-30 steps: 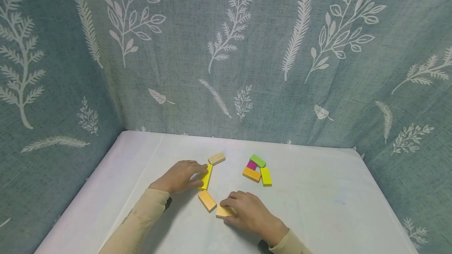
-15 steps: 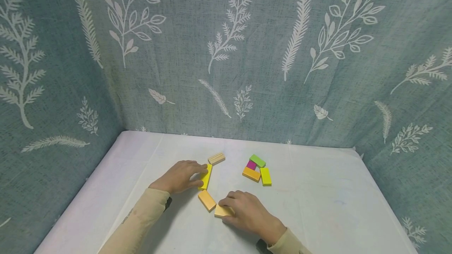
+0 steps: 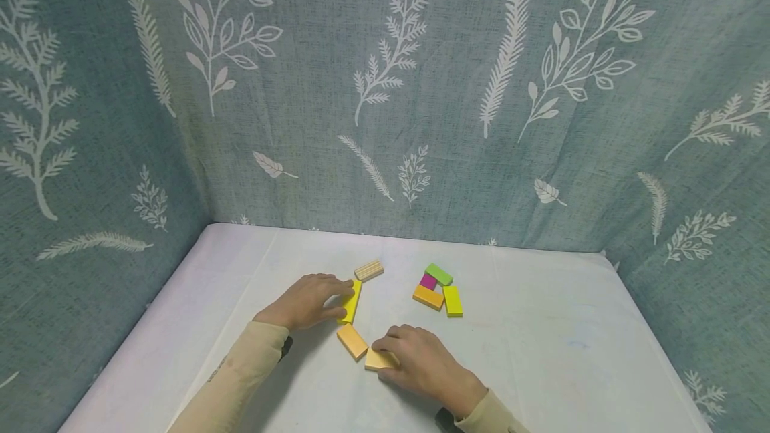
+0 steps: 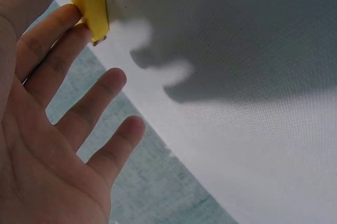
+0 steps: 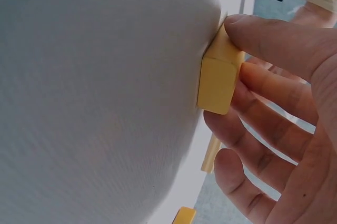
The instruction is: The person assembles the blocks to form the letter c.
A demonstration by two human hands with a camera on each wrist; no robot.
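Note:
My left hand (image 3: 307,303) holds a yellow block (image 3: 352,299) between thumb and fingertips on the white cloth. In the left wrist view, that yellow block (image 4: 93,6) is partly cut off at the top, and the outer fingers of the left hand (image 4: 50,129) stay spread away from it. My right hand (image 3: 427,365) pinches a pale wooden block (image 3: 379,359) lying flat. The right wrist view shows this pale block (image 5: 217,84) between thumb and fingers of the right hand (image 5: 295,124). Between the two held blocks lies a light orange block (image 3: 352,341), its ends close to both.
Beyond the yellow block lies a striped wooden block (image 3: 369,270), near its far end. To the right sit a green block (image 3: 439,274), a magenta block (image 3: 428,281), an orange block (image 3: 428,297) and another yellow block (image 3: 453,301), clustered. Patterned curtain (image 3: 385,152) surrounds the table.
My right hand has shifted the pale block slightly left, toward the light orange block. The left hand and the other blocks have hardly moved.

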